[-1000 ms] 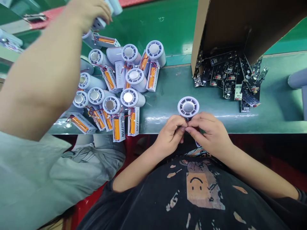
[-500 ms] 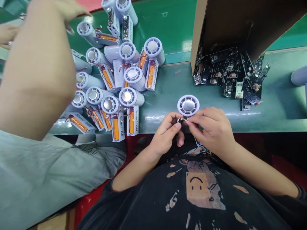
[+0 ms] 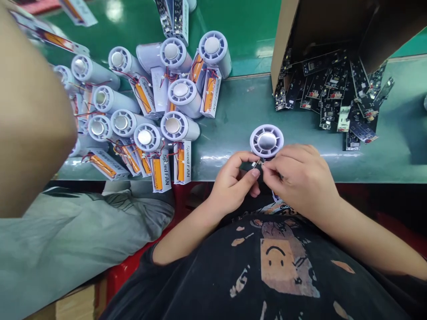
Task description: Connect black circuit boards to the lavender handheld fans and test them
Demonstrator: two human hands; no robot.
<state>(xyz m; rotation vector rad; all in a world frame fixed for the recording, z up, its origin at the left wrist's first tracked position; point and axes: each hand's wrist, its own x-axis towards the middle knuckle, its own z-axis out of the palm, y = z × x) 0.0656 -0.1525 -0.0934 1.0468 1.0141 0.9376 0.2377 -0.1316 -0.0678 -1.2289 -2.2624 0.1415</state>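
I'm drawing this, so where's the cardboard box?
In the head view, the box is at the upper right, beyond the right hand, with black boards heaped at its open side.

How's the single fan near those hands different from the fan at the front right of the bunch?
The single fan is apart from other fans, while the bunch fan is crowded among them. The single fan shows mostly its round end; the bunch fan also shows its side and an open, lettered handle. Both have a spoked ring around a silvery disc.
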